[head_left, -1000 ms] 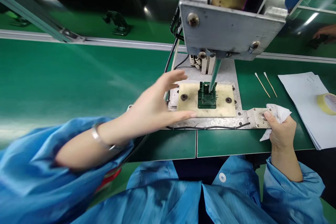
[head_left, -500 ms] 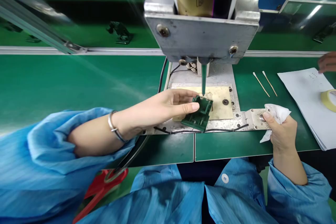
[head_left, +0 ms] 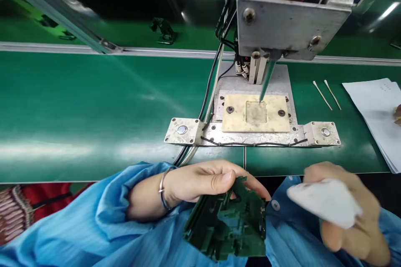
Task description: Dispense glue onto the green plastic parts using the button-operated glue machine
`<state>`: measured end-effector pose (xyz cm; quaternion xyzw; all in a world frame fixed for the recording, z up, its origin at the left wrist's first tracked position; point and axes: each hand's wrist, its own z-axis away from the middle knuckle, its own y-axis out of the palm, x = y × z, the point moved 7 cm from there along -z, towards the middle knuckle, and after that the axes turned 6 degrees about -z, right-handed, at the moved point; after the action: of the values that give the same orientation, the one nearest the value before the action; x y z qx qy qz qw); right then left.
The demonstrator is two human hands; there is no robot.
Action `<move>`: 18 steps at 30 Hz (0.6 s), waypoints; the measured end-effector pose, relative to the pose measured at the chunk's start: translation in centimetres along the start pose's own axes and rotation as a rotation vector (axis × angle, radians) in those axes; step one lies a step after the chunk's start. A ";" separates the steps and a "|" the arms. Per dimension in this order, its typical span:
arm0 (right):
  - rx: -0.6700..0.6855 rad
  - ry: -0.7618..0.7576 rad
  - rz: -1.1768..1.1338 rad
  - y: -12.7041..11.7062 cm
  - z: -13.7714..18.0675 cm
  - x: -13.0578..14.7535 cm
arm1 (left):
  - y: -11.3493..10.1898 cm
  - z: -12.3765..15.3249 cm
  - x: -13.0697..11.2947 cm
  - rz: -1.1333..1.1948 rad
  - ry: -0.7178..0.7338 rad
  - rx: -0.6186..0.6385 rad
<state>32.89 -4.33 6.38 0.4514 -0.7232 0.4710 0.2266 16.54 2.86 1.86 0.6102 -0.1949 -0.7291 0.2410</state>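
My left hand (head_left: 213,181) grips a dark green moulded plastic part (head_left: 230,221) by its upper edge, thumb on top, in front of my blue smock. The part has ribs and recesses on the face toward me. To its right, my right hand (head_left: 351,217) is closed around a folded white wipe (head_left: 326,202), a little blurred by motion. Beyond both hands stands a bench press machine (head_left: 291,25). Its thin green rod (head_left: 267,81) points down at the cream fixture plate (head_left: 232,123), which has a square recess.
Two round push buttons sit on metal blocks, a left block (head_left: 169,133) and a right block (head_left: 335,137). Cotton swabs (head_left: 322,95) and paper sheets (head_left: 366,100) lie at the right. Another person's hand (head_left: 397,114) touches the paper. Black cables (head_left: 209,83) run behind the left block.
My left hand has brought the green part from the fixture back toward my body. My right hand has left the right button block and come nearer, still with the white wipe.
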 end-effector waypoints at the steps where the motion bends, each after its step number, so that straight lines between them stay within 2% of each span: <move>1: 0.059 -0.050 -0.083 1.2 -1.1 1.3 | 0.1 0.0 0.2 -0.014 -0.001 0.003; 3: 0.179 -0.131 -0.198 3.7 -3.0 2.9 | 0.1 0.1 0.4 -0.073 0.004 0.003; 5: 0.225 -0.221 -0.215 5.4 -4.0 3.6 | 0.3 0.1 0.5 -0.138 0.010 0.003; 8: 0.259 -0.300 -0.147 6.5 -4.0 3.8 | 0.4 0.3 0.6 -0.180 0.019 -0.008; 14: 0.267 -0.238 -0.093 6.6 -2.9 3.5 | 0.8 0.6 0.6 -0.250 0.073 0.027; 18: 0.210 -0.175 0.003 4.8 -1.3 2.9 | 1.0 1.0 0.4 -0.164 0.177 -0.020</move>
<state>27.20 -3.69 6.88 0.5108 -0.6877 0.5032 0.1137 15.57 1.85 2.32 0.6837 -0.1150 -0.6916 0.2026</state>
